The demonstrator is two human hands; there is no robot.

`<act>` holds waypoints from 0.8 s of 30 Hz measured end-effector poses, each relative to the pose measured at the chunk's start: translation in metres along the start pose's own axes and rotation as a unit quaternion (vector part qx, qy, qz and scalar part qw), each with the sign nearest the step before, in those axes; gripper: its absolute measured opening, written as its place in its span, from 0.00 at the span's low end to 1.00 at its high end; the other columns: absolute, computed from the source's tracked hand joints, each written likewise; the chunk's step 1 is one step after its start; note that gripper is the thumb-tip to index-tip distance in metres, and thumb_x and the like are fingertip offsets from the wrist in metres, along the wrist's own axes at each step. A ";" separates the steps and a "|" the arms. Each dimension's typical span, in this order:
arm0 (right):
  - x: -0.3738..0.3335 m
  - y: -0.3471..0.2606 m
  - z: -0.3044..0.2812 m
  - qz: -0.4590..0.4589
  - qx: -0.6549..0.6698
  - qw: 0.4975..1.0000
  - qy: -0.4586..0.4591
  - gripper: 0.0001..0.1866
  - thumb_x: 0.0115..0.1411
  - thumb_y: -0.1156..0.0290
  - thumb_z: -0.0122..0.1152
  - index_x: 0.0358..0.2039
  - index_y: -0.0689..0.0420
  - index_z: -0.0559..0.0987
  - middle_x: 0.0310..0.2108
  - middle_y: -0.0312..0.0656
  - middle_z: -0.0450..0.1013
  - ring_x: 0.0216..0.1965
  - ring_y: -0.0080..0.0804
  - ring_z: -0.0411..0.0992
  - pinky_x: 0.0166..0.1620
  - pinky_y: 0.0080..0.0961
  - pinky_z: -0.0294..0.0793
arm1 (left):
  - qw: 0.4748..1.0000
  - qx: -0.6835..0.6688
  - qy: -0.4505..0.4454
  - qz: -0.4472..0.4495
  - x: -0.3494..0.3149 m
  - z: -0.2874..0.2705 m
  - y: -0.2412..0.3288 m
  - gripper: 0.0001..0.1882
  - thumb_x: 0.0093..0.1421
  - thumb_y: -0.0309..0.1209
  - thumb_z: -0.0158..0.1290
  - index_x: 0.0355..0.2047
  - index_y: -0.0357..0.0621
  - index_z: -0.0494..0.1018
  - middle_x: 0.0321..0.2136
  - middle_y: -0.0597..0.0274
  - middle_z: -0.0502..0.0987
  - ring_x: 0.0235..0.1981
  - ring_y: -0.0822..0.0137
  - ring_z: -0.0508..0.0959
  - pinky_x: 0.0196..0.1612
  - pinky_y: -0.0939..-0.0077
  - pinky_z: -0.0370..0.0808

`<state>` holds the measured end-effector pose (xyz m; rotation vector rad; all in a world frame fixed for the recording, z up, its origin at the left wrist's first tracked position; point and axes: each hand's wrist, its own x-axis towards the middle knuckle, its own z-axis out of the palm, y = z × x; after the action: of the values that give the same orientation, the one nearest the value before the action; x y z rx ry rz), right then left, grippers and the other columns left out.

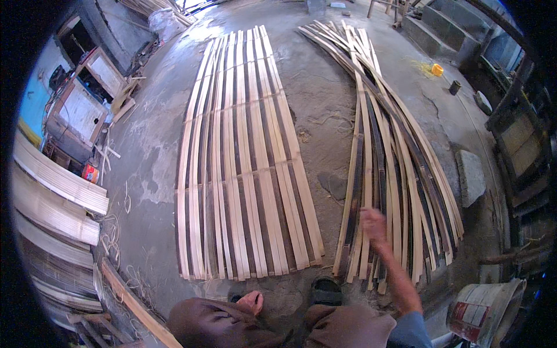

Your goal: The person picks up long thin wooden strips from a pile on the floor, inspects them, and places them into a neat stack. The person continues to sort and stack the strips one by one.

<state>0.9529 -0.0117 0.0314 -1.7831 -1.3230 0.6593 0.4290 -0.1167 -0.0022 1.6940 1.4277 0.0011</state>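
Observation:
My right hand (373, 224) reaches over a loose, criss-crossing pile of long bamboo strips (393, 191) on the right. Its fingers are curled round a strip near the pile's left side; the exact grip is small and partly hidden. My left hand (251, 302) rests low beside my knee, fingers closed, with nothing visible in them. Ahead of it lies a long slatted bamboo mat (270, 153), its pale and dark strips running side by side, with several cross lines over its width. The left hand is apart from the mat's near end.
Stacked bamboo slat panels (55, 174) and a wooden beam (136, 304) line the left. A whitish bucket (481, 310) stands at lower right, near a stone block (470, 177). Farther off are an orange-yellow container (437, 69), a dark can (455, 87) and concrete steps (438, 32).

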 end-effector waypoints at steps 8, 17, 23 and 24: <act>-0.007 -0.041 0.164 0.022 -0.144 0.989 0.018 0.15 0.58 0.63 0.59 0.40 0.60 0.74 0.32 0.52 0.74 0.37 0.50 0.74 0.40 0.43 0.73 | 0.993 0.026 0.075 0.084 0.007 0.005 -0.001 0.07 0.60 0.35 0.52 0.34 0.46 0.72 0.23 0.56 0.76 0.25 0.54 0.79 0.25 0.61 0.74; 0.003 -0.032 0.136 0.156 0.059 0.984 -0.059 0.14 0.58 0.63 0.59 0.37 0.62 0.75 0.29 0.41 0.73 0.32 0.28 0.71 0.37 0.29 0.71 | 0.995 -0.097 -0.018 -0.008 0.011 0.008 -0.014 0.08 0.59 0.38 0.52 0.32 0.50 0.73 0.25 0.57 0.78 0.28 0.52 0.79 0.31 0.58 0.75; 0.005 -0.025 0.127 0.166 0.059 0.976 -0.125 0.16 0.56 0.62 0.61 0.36 0.63 0.75 0.30 0.41 0.73 0.33 0.28 0.71 0.37 0.29 0.71 | 0.992 0.038 0.120 0.001 -0.001 0.008 0.011 0.11 0.60 0.41 0.51 0.35 0.49 0.75 0.30 0.52 0.79 0.33 0.49 0.80 0.35 0.56 0.76; 0.006 -0.024 0.130 0.160 0.019 0.977 -0.137 0.17 0.56 0.61 0.61 0.37 0.63 0.75 0.30 0.41 0.74 0.33 0.28 0.71 0.37 0.29 0.71 | 0.991 0.028 0.126 0.017 0.001 0.016 -0.002 0.12 0.60 0.41 0.50 0.36 0.49 0.74 0.30 0.52 0.79 0.33 0.49 0.80 0.35 0.55 0.76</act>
<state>0.8399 0.0350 -0.0182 -1.9450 -1.1948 1.1338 0.4365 -0.1262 -0.0135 1.8123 1.5966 0.2025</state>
